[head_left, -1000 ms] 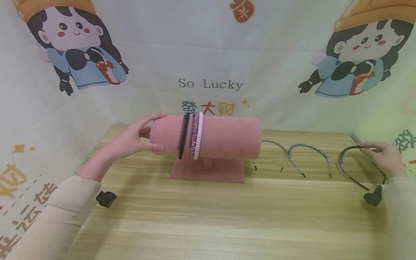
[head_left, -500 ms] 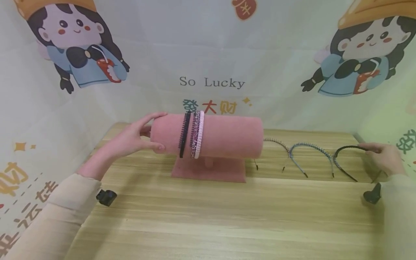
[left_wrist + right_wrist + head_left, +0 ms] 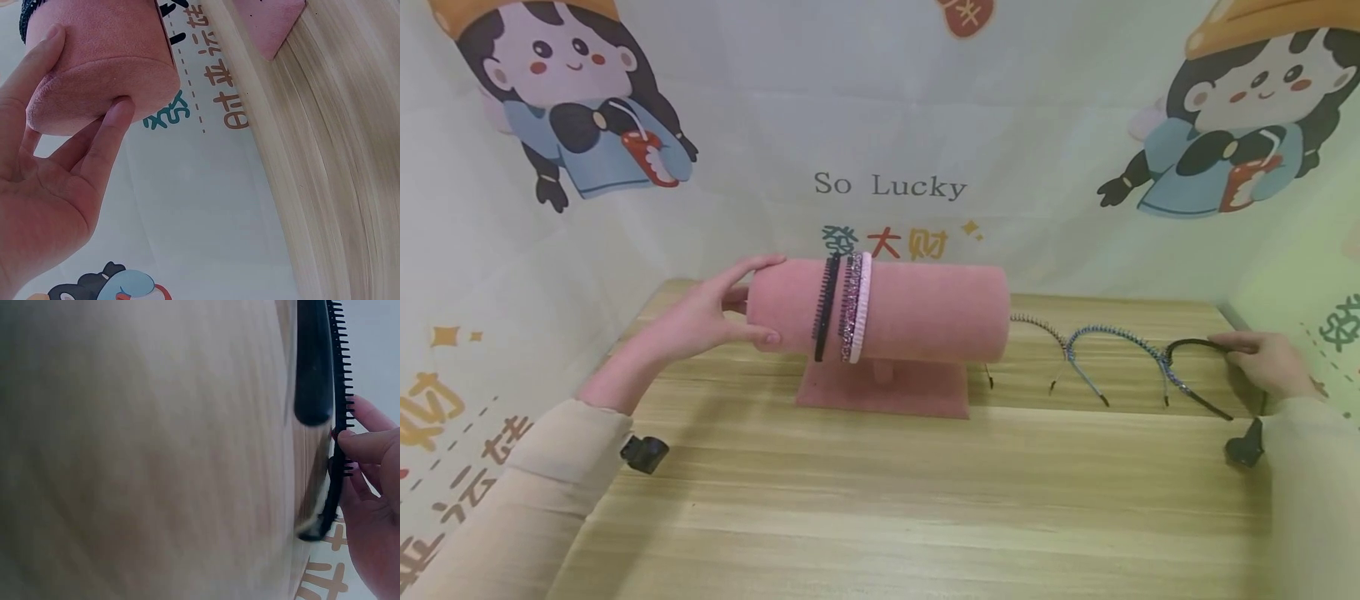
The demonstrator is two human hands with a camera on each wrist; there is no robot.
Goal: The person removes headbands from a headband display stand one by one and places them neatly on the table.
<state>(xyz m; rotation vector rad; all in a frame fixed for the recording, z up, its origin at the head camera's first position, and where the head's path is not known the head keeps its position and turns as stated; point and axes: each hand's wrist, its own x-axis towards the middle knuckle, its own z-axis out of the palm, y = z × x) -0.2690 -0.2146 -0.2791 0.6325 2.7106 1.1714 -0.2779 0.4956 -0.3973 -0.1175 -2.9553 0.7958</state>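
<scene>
A pink velvet headband stand point(image 3: 932, 310) holds a black toothed headband point(image 3: 824, 312), a glittery one point(image 3: 850, 317) and a pale pink one point(image 3: 862, 317), left of its middle. My left hand point(image 3: 696, 321) grips the left end of its roller, thumb and fingers spread around the rim. In the left wrist view, one fingertip of that hand point(image 3: 56, 194) presses on the flat end face. Over at the right, my right hand point(image 3: 1273, 362) pinches another black toothed headband point(image 3: 1183, 342). The right wrist view shows thumb and fingers on this headband's point(image 3: 340, 381) side, close to one tip.
A blue spiral headband point(image 3: 1112, 331) and a brownish one point(image 3: 1033, 322) lie on the wooden table point(image 3: 887, 492) right of the stand, the brownish one partly behind the roller. A printed cloth backdrop point(image 3: 887, 117) rises behind and at both sides.
My right hand has moved left with the black headband, whose near side now overlaps the blue headband in the head view. The left hand keeps its hold on the stand.
</scene>
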